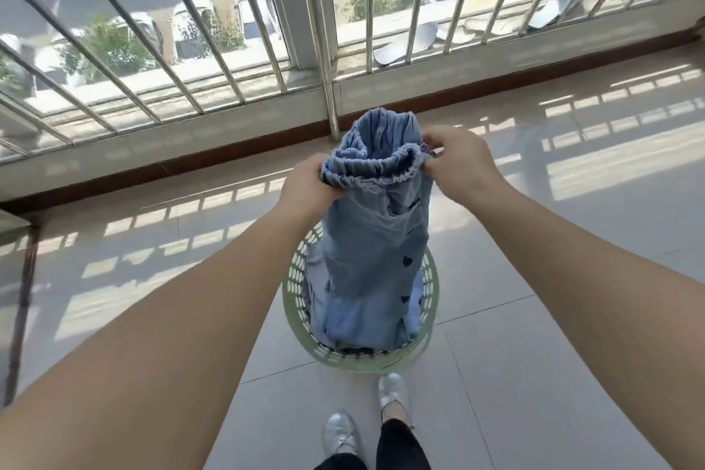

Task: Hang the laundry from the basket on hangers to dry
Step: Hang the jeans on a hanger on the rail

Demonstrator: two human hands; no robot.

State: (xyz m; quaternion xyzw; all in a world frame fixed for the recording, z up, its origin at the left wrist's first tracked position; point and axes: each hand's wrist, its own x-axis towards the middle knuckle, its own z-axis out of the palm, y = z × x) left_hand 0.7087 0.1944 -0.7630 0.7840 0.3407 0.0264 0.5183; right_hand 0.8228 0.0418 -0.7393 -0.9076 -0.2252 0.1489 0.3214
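at frame centre, blue trousers (372, 240) (small dark hearts on the cloth) were held up by the elastic waistband, pinched by the left hand (309, 183) and right hand (459, 160), lower end inside the green basket (429, 320).

light blue trousers (375, 240), dark hearts; pale green basket (297, 286)

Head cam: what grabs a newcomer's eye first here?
Dead centre, a pale blue denim garment with small dark hearts is held up by its elastic waistband, left hand and right hand each with a grip on one side. Its lower end still sits in the green laundry basket on the tiled floor. Behind, metal window bars stand before parked cars below.
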